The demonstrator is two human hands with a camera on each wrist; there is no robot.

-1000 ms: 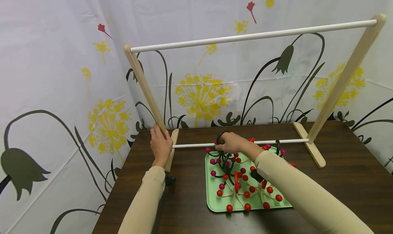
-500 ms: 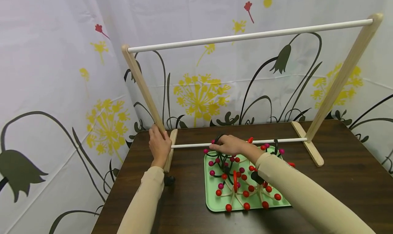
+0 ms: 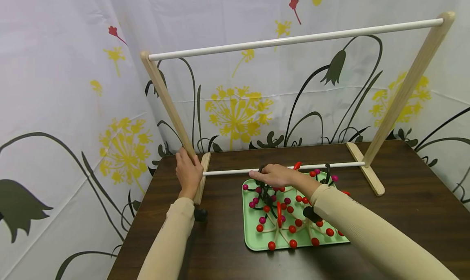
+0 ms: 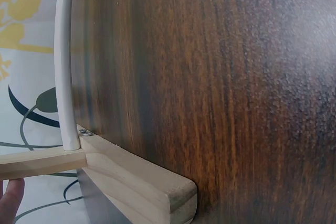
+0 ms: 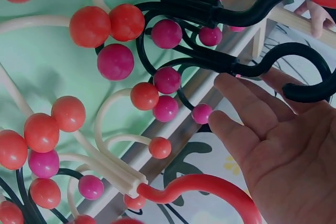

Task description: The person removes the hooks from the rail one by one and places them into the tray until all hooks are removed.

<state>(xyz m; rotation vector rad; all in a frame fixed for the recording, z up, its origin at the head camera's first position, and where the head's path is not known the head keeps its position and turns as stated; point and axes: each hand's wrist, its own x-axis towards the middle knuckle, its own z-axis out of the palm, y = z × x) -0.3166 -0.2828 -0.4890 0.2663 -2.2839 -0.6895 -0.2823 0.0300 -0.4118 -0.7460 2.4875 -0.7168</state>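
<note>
My left hand (image 3: 189,174) grips the foot of the left wooden upright (image 3: 165,96) of a frame; only a fingertip (image 4: 11,198) shows in the left wrist view. Over the far edge of a green tray (image 3: 249,241) is my right hand (image 3: 275,176), its fingers loosely extended beside a black hook (image 5: 291,48) and touching or very near its stem. That hook tops a hanger with several curved black arms tipped with magenta balls (image 5: 167,80). Similar hangers with cream arms, red balls (image 3: 271,245) and red hooks (image 3: 279,214) lie tangled with it in the tray.
Two white bars span the frame, an upper one (image 3: 293,39) and a lower one (image 3: 227,172) behind the tray. Wooden feet (image 3: 365,170) stand on the dark wood table (image 3: 220,231). A flower-patterned curtain (image 3: 235,10) hangs behind.
My right hand's fingers have straightened from their hold on the black hook, and the hook has sunk lower towards the tray. The left hand stays on the upright. The view has shifted slightly.
</note>
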